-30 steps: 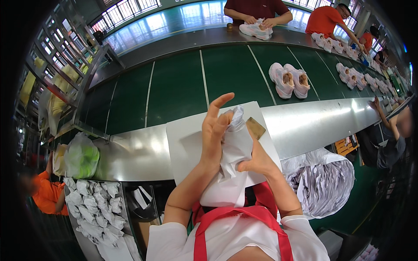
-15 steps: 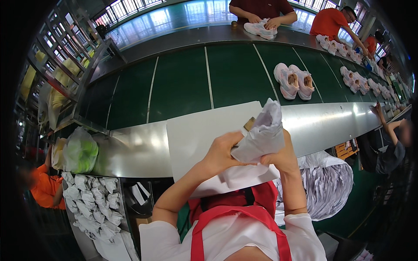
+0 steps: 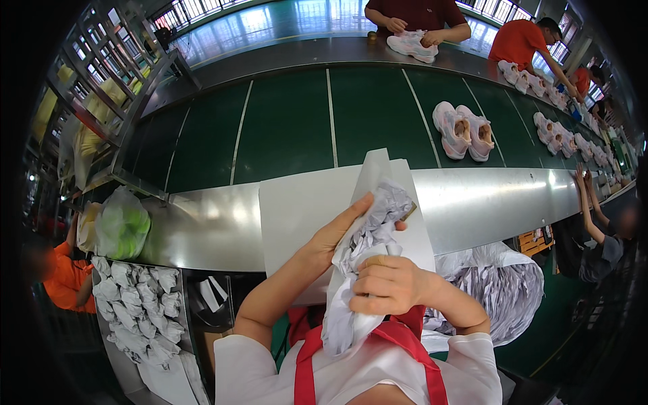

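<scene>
Crumpled white paper (image 3: 388,202) runs lengthwise along a smooth white sheet (image 3: 375,165), tilted in front of my chest. My left hand (image 3: 341,229) grips the sheet and crumpled paper from the left, its fingers partly behind them. Closed over the lower part of the crumpled paper is my right hand (image 3: 390,283), knuckles up. Whether anything lies inside the paper is hidden. Beneath my hands is a stack of flat white sheets (image 3: 293,212) on the metal ledge (image 3: 216,223).
Beyond the ledge runs a green conveyor belt (image 3: 283,128) carrying a pair of pale sneakers (image 3: 464,131). A tray of crumpled paper bundles (image 3: 138,307) stands at lower left, below a plastic bag (image 3: 123,226). Right of me sits a sack of paper (image 3: 503,290). Co-workers handle shoes across the belt.
The paper went from a compact roll held up between both hands to a longer, looser crumpled length on a sheet. My right hand moved down and left, over it.
</scene>
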`<state>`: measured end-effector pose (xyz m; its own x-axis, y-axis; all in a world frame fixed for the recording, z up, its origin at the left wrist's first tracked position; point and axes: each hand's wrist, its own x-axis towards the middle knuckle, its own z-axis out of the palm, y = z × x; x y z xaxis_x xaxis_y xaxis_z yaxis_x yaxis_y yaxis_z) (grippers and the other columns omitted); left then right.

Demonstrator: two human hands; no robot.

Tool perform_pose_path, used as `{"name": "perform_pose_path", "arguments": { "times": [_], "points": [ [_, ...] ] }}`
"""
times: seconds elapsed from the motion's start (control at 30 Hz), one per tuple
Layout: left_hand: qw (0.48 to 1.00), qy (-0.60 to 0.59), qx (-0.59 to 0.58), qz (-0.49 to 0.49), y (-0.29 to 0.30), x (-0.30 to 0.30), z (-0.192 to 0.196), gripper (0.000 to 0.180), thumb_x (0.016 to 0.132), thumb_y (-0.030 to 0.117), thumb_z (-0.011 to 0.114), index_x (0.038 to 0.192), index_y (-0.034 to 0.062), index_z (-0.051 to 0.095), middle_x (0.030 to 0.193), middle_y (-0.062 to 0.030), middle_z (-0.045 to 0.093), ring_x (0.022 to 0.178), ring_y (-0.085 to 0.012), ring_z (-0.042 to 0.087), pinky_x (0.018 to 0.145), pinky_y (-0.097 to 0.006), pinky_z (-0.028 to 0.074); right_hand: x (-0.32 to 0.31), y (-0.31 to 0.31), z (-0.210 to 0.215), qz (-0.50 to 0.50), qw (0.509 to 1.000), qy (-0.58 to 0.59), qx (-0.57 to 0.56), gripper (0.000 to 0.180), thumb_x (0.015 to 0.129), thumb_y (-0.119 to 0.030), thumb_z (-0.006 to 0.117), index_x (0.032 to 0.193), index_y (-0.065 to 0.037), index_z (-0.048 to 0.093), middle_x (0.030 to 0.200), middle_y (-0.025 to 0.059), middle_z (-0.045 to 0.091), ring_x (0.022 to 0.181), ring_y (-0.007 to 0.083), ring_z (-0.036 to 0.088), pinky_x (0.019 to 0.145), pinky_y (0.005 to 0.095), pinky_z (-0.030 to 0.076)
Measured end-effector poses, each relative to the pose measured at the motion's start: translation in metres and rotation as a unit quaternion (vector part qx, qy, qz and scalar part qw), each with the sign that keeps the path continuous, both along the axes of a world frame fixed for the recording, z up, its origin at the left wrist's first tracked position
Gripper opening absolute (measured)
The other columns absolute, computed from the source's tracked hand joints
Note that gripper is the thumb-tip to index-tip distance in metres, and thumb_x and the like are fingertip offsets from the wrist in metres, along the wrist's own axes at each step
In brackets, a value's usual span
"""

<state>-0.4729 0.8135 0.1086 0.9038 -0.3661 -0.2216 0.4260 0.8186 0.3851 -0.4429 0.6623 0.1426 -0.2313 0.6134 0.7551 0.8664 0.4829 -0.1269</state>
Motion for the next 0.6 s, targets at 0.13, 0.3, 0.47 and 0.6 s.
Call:
{"name": "perform_pose_path", "arguments": {
  "times": [0.13, 0.3, 0.47, 0.6],
  "points": [
    [0.943, -0.039, 0.317, 0.097, -0.013, -0.007, 0.003, 0.059, 0.091, 0.052, 0.047, 0.122, 0.0018, 0.046, 0.101, -0.0096, 0.06, 0.088, -0.0132, 0.059, 0.074, -0.023, 0.048, 0.014, -0.01, -0.008, -0.074, 0.969, 0.237, -0.007, 0.04, 0.062, -0.014, 0.075, 0.097, -0.005, 0.058, 0.079, 0.0055, 0.053, 0.073, 0.0253, 0.056, 0.072, 0.032, 0.047],
    [0.871, -0.214, 0.389, 0.209, -0.01, -0.01, -0.001, 0.069, 0.091, 0.058, 0.041, 0.127, -0.0006, 0.042, 0.116, -0.0123, 0.054, 0.106, -0.0159, 0.052, 0.09, -0.03, 0.042, 0.015, -0.009, -0.007, -0.263, 0.821, 0.496, -0.109, 0.069, 0.059, -0.015, 0.083, 0.114, -0.001, 0.044, 0.11, 0.0128, 0.047, 0.102, 0.0234, 0.051, 0.086, 0.0319, 0.041],
    [0.79, -0.18, 0.527, 0.255, -0.001, -0.007, 0.01, 0.054, 0.081, 0.031, 0.069, 0.116, -0.003, 0.047, 0.104, -0.0134, 0.06, 0.094, -0.0162, 0.058, 0.08, -0.03, 0.047, 0.022, 0.003, -0.015, -0.299, 0.82, 0.458, -0.167, 0.075, 0.062, -0.018, 0.082, 0.12, -0.001, 0.038, 0.114, 0.0168, 0.046, 0.104, 0.0304, 0.05, 0.087, 0.0362, 0.043],
    [0.801, -0.096, 0.497, 0.32, 0.0, 0.0, 0.012, 0.054, 0.077, 0.019, 0.075, 0.119, -0.0012, 0.048, 0.1, -0.0084, 0.061, 0.088, -0.0133, 0.059, 0.075, -0.025, 0.049, 0.012, 0.006, -0.005, -0.415, 0.868, 0.247, -0.117, 0.089, 0.061, -0.022, 0.082, 0.131, 0.0, 0.032, 0.123, 0.0211, 0.043, 0.11, 0.0353, 0.047, 0.089, 0.0398, 0.043]
  ]
}}
